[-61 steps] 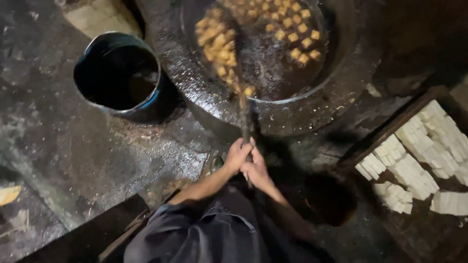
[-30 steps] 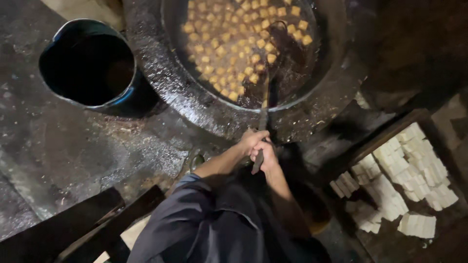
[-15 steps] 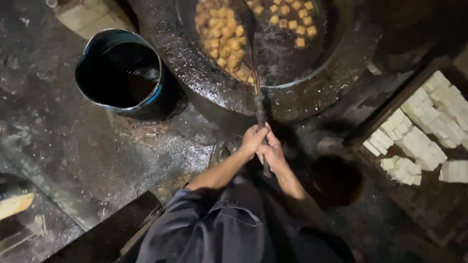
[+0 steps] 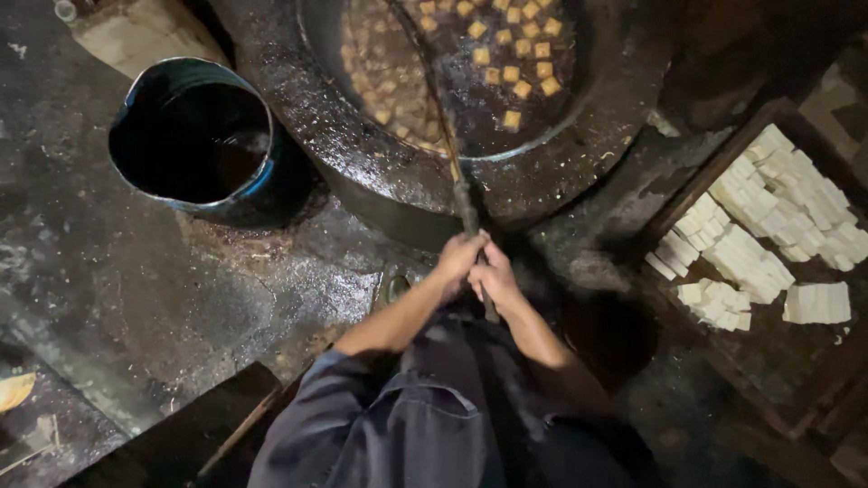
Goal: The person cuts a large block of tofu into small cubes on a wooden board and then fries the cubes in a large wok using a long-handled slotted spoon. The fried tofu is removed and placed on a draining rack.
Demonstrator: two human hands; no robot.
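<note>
Both my hands grip the lower end of a long dark stirring stick [image 4: 449,154]. My left hand [image 4: 458,259] sits just above my right hand [image 4: 494,282] on the handle. The stick reaches up into a big black wok [image 4: 542,181] full of dark oil, where several golden fried cubes [image 4: 517,63] float. More cubes lie blurred around the stick's far end at the wok's left side.
A dark round bucket [image 4: 194,140] with a blue rim stands left of the wok on the wet, greasy floor. At the right, a wooden tray [image 4: 723,172] holds several white raw blocks [image 4: 768,226]. A dark plank [image 4: 172,434] lies at the lower left.
The stick has swung from the wok's right side to its left, pushing cubes around. Both hands stayed closed on the handle. The view has shifted slightly.
</note>
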